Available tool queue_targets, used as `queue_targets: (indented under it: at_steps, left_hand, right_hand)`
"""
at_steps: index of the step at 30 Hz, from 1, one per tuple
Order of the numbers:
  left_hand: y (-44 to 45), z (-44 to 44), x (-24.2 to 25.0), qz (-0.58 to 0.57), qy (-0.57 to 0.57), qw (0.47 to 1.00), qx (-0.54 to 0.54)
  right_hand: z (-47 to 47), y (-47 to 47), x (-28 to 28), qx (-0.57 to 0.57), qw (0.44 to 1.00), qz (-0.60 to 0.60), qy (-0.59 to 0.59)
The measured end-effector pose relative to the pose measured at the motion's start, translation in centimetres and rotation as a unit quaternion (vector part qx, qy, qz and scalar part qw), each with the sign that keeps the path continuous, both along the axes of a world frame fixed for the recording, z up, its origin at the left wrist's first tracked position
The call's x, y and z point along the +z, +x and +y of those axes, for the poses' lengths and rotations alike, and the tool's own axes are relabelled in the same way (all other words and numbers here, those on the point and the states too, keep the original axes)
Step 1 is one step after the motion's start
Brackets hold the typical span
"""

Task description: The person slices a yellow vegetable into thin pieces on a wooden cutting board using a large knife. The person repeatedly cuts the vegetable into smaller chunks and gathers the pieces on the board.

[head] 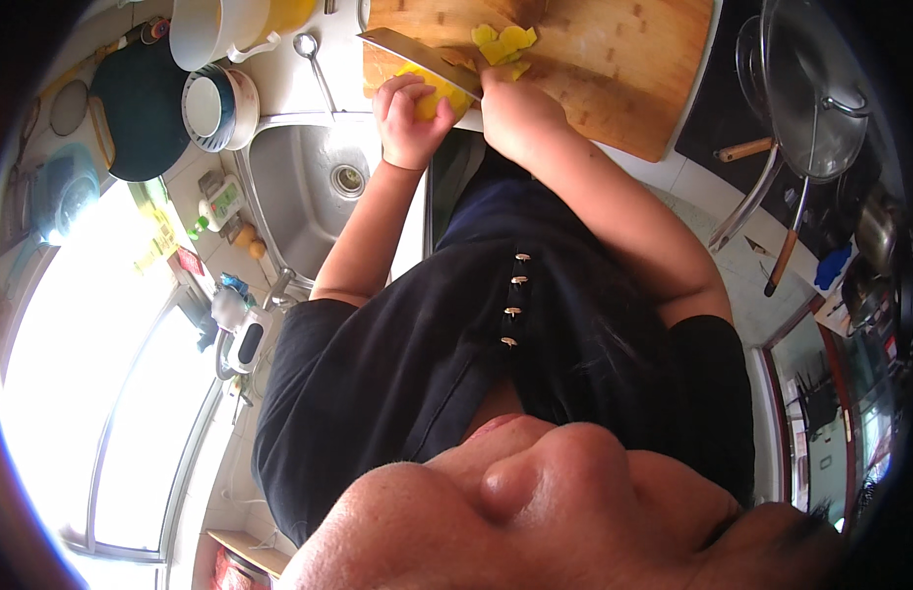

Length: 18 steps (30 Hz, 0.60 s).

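My left hand [412, 122] grips a yellow piece of fruit or vegetable [435, 99] at the near left edge of a wooden cutting board [611, 74]. My right hand [522, 114] is closed around a cleaver-like kitchen knife [419, 60], with its handle mostly hidden by the fingers. The broad blade lies across the top of the yellow piece, its tip towards the upper left; whether it cuts into the piece cannot be told. Several thin yellow peelings [504, 44] lie on the board just beyond my right hand. A brown object [521, 10] is partly visible at the board's far edge.
Left of the board are a steel sink [301, 184], a spoon [316, 70], stacked bowls [213, 107] and a plastic jug [205, 33]. On the right, a pan with a glass lid [814, 96] stands on the dark cooktop [711, 110], its long handles reaching towards the counter's edge.
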<state>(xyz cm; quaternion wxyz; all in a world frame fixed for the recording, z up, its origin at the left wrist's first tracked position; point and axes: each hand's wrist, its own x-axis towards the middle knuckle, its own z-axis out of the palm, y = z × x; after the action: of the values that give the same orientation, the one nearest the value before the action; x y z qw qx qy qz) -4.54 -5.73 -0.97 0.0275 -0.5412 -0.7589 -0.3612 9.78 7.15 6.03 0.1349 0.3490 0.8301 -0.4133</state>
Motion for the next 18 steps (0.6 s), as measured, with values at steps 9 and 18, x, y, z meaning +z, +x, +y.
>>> queue_targets:
  at_steps: [9, 18]
  left_hand:
    - [0.15, 0.03, -0.11, -0.005, -0.003, 1.0, 0.003]
    - [0.18, -0.08, 0.02, -0.01, -0.016, 1.0, -0.006]
  right_hand:
    - [0.11, -0.06, -0.38, -0.018, 0.997, -0.049, -0.054]
    - [0.07, -0.77, -0.42, -0.044, 0.992, -0.084, -0.089]
